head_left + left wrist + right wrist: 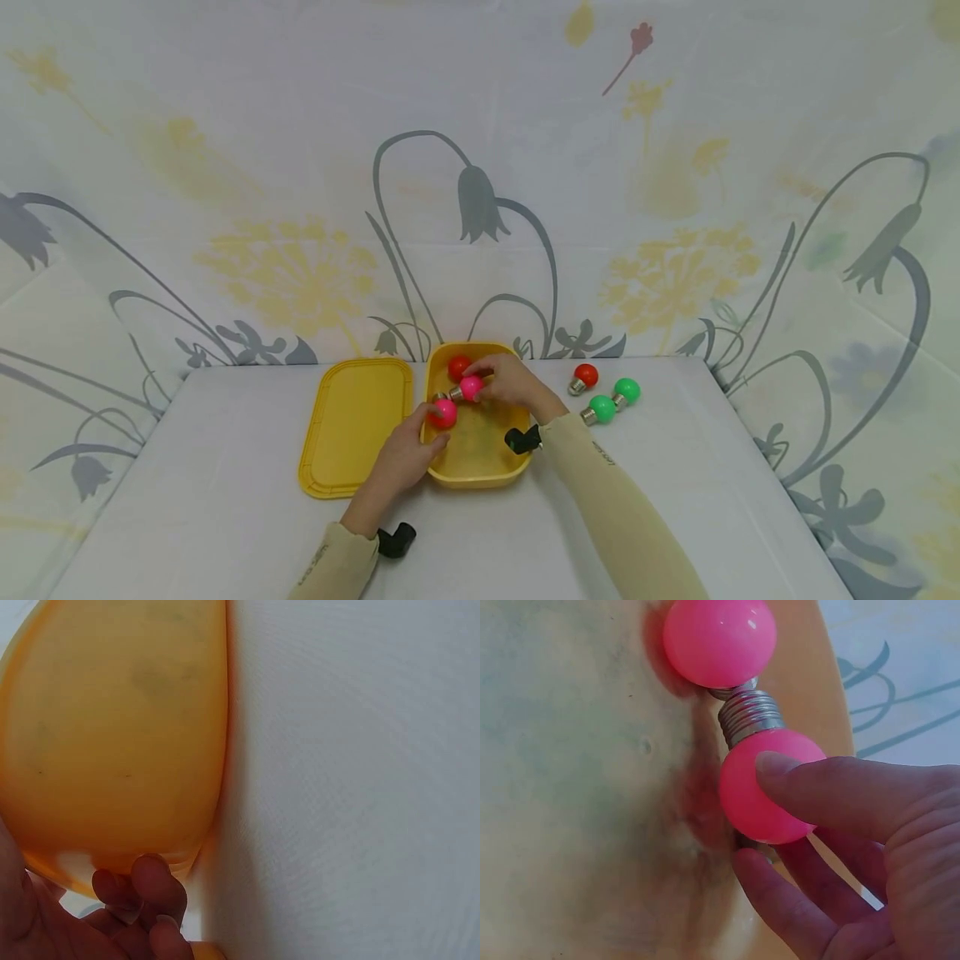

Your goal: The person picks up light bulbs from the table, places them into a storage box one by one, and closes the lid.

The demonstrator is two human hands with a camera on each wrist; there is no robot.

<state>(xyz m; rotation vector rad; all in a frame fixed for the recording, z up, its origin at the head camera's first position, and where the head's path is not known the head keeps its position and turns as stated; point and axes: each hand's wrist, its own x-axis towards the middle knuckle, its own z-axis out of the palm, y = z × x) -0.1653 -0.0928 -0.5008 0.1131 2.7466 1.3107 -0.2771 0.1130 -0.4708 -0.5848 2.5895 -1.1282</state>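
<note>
A yellow plastic container point(480, 482) stands on the table with a red bulb point(460, 367) and two pink bulbs inside. My right hand point(512, 385) reaches over it and pinches one pink light bulb point(769, 787) between thumb and fingers. The bulb's metal screw base lies close to the second pink bulb point(720, 641). My left hand point(408, 450) is at the left rim, its index finger beside that second bulb and its thumb just below. Several of its fingers point(157, 889) curl by the container's outer wall. Whether it grips the bulb is unclear.
A yellow lid point(356, 429) lies flat left of the container. To the right lie a red bulb point(586, 375) and two green bulbs, one nearer point(602, 408) and one farther point(627, 390). A flower-printed cloth backdrop point(480, 275) rises behind the table.
</note>
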